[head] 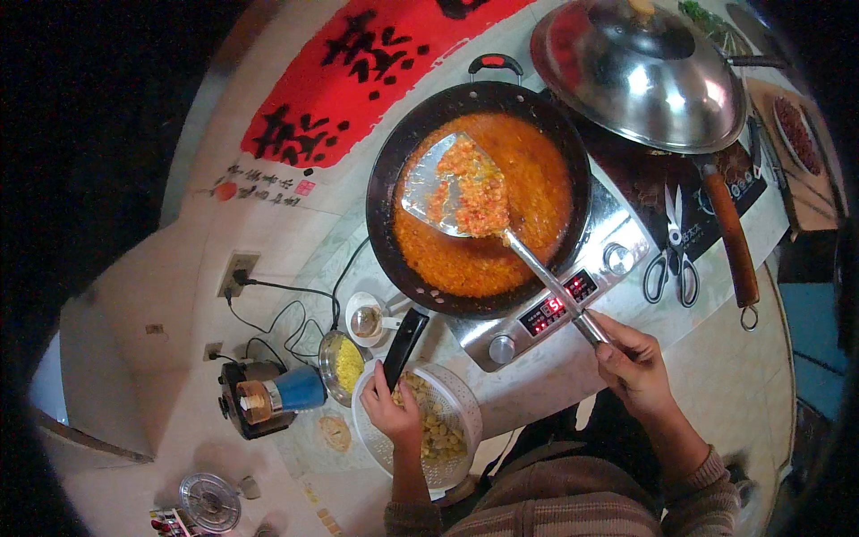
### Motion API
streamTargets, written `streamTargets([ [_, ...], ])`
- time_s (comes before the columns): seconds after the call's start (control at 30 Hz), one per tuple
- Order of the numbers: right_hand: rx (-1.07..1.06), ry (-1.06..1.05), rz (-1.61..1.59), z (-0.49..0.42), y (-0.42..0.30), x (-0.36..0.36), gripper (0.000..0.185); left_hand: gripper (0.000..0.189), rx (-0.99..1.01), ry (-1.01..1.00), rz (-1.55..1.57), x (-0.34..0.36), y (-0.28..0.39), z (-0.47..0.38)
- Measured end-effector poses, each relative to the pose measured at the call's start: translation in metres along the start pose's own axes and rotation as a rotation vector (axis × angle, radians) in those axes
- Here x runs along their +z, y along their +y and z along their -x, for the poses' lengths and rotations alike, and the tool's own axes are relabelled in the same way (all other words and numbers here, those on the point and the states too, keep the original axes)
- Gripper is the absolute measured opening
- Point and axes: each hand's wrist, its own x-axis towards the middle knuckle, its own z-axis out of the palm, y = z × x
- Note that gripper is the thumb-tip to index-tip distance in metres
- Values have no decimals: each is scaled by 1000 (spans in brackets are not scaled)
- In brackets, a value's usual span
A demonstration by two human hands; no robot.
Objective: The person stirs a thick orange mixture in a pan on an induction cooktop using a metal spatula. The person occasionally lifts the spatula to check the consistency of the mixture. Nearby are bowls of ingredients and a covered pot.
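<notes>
My left hand [397, 407] grips the black handle [407, 346] of a large dark wok [384, 221], which sits on a steel induction cooker [493, 344] with a lit red display. In my right hand [634, 366] is the metal handle of a spatula [423, 184]. Its wide blade is over the wok and carries a heap of chopped orange-red food [473, 194]. Thick orange sauce [537, 174] with fine bits covers the wok's bottom. Just below my left hand stands a white plastic colander [470, 403] holding pale green-brown pieces [443, 436], perhaps beans.
A steel bowl [327, 359] of yellow minced food and a white cup [362, 305] stand left. A blue bottle [302, 389] lies nearby. Power cords [292, 288] run to the wall socket [238, 274]. Rightward are kitchen scissors [674, 248], a domed lid [644, 80] and a wooden-handled pan [731, 235].
</notes>
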Motion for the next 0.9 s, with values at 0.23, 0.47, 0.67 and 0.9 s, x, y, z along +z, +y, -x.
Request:
streamTargets([
  [0.23,-377,123,673,-12,3,3,41,48,-37,12,34,-1,2,2],
  [0.47,-705,233,1342,-17,-16,9,38,47,-60,24,65,-4,-3,6],
  [0.67,-770,116,1626,-5,-63,29,38,49,-58,55,107,-2,-10,4],
  [0.9,-772,-110,1888,4,-85,43,40,39,-156,-227,-27,0,-27,-12],
])
